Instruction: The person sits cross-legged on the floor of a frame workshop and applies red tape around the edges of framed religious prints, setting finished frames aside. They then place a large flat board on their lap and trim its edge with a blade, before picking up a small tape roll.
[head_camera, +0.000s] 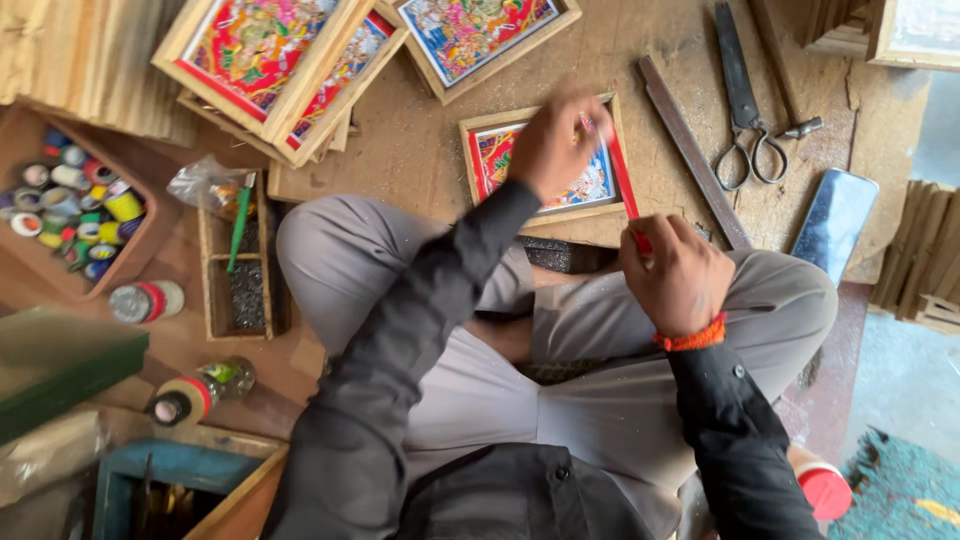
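On wooden floor (420, 160), left hand (555, 140) and right hand (675, 275) pinch red strip (622, 180) beside framed painting (545, 165); scissors (745, 110) at two o'clock.

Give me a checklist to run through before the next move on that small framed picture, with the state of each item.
1. Small wooden-framed colourful picture lies flat on the wooden board: ok.
2. Left hand rests on the picture: ok.
3. Right hand has a grip on a thin red strip: ok.
4. Strip lined up with the frame's right edge: cannot tell, hands cover it.
5. Long metal scissors and flat metal ruler lie beside the frame, apart from both hands: ok.
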